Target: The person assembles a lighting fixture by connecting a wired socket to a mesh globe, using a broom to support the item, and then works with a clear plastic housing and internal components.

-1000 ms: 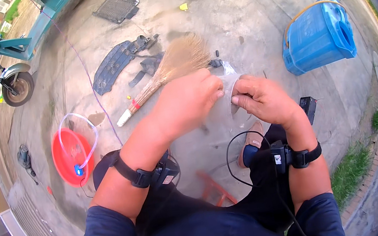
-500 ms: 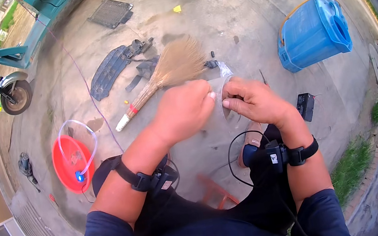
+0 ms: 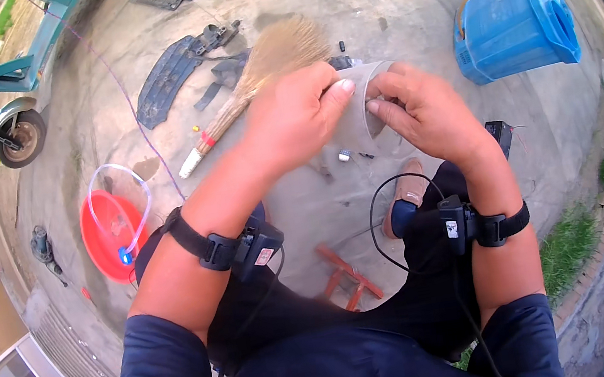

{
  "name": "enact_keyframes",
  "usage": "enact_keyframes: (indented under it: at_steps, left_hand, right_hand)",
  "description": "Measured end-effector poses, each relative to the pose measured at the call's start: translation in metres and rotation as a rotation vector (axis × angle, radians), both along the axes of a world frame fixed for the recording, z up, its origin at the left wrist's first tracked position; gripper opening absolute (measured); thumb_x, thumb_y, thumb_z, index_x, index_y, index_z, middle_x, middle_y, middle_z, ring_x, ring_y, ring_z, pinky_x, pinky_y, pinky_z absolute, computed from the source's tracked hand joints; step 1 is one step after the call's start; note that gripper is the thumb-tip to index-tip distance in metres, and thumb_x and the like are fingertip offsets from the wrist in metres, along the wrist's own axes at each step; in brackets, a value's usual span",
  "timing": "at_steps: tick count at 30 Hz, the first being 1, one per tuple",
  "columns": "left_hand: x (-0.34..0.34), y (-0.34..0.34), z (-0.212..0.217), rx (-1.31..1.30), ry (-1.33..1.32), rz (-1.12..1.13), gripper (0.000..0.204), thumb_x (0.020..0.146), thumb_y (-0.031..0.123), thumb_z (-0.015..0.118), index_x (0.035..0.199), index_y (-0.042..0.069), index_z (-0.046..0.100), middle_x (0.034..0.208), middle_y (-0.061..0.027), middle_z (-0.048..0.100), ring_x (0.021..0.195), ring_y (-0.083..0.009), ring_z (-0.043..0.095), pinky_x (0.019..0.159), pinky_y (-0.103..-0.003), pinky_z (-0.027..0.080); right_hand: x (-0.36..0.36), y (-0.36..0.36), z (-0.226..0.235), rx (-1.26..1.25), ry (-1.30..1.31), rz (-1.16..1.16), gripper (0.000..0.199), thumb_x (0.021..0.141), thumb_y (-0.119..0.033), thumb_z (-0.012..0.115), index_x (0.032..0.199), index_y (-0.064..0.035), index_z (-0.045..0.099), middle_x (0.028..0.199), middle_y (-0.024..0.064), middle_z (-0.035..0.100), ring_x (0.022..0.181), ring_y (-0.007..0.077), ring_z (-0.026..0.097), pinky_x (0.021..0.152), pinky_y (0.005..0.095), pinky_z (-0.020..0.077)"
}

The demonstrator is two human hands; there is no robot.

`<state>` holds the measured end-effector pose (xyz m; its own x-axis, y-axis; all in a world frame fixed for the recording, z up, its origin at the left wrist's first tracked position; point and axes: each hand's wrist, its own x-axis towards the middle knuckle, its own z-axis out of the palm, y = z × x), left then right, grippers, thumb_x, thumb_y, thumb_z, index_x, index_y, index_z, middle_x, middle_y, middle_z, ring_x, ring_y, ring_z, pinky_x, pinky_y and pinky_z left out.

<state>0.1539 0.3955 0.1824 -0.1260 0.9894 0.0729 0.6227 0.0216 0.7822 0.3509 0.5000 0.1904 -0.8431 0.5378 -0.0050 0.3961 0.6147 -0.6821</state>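
In front of me both hands hold a clear, round, see-through piece point(image 3: 372, 69) that looks like plastic; its exact kind I cannot tell. My left hand point(image 3: 299, 115) is closed, its thumb against the curled fingers at the piece's left side. At the rim on the other side, my right hand point(image 3: 423, 108) pinches, with its fingertips curled over the edge. Just beyond my left hand lies a straw broom point(image 3: 288, 46), partly hidden by that hand. A small white-and-dark item point(image 3: 345, 155) rests on the ground below the piece.
A blue tank with a yellow hose point(image 3: 512, 24) stands at the right, a black battery point(image 3: 499, 136) nearer. Left lies a red basin point(image 3: 103, 241) with a clear tube. Dark straps point(image 3: 165, 84), a power tool point(image 3: 43, 247), a red frame point(image 3: 351, 282) and a tricycle point(image 3: 17, 137) are around.
Both hands and the clear piece have moved farther away from my body and slightly right. The view has shifted, showing more of the red frame. Both hands keep their hold.
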Motion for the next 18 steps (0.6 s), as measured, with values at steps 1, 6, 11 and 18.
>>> enact_keyframes:
  at_steps: [1, 6, 11, 18]
  left_hand:
    - [-0.0009, -0.0029, 0.0073, -0.026, 0.031, 0.006, 0.021, 0.097, 0.020, 0.062, 0.091, 0.001, 0.059, 0.076, -0.0163, 0.059, 0.067, -0.0278, 0.058, 0.064, -0.038, 0.048]
    - [-0.0059, -0.0099, 0.0070, 0.138, 0.143, -0.088, 0.016, 0.094, 0.016, 0.065, 0.103, 0.004, 0.061, 0.085, -0.0156, 0.065, 0.078, -0.0357, 0.065, 0.068, -0.040, 0.051]
    - [-0.0026, -0.0116, 0.0044, 0.189, 0.175, -0.101, 0.012, 0.093, 0.015, 0.065, 0.098, 0.005, 0.063, 0.088, -0.0165, 0.066, 0.082, -0.0390, 0.065, 0.069, -0.043, 0.052]
    - [-0.0044, -0.0101, 0.0066, 0.179, 0.189, -0.087, 0.018, 0.096, 0.020, 0.064, 0.089, 0.004, 0.059, 0.077, -0.0169, 0.059, 0.072, -0.0368, 0.060, 0.064, -0.042, 0.049]
  right_hand:
    - [0.0003, -0.0008, -0.0005, -0.005, -0.002, 0.006, 0.014, 0.091, -0.018, 0.064, 0.101, -0.0096, 0.066, 0.089, 0.0137, 0.062, 0.084, 0.0362, 0.062, 0.075, 0.0437, 0.0502]
    - [0.0046, -0.0050, -0.0036, -0.028, 0.017, 0.015, 0.014, 0.091, -0.019, 0.065, 0.102, -0.0108, 0.066, 0.089, 0.0130, 0.062, 0.084, 0.0352, 0.062, 0.074, 0.0426, 0.0500]
    - [0.0053, -0.0043, -0.0057, -0.119, 0.037, 0.026, 0.014, 0.091, -0.020, 0.065, 0.102, -0.0115, 0.066, 0.089, 0.0116, 0.061, 0.082, 0.0330, 0.062, 0.073, 0.0404, 0.0496]
    - [0.0028, -0.0011, -0.0065, -0.114, 0.092, 0.039, 0.016, 0.092, -0.020, 0.065, 0.104, -0.0094, 0.067, 0.088, 0.0130, 0.061, 0.081, 0.0310, 0.062, 0.073, 0.0397, 0.0497]
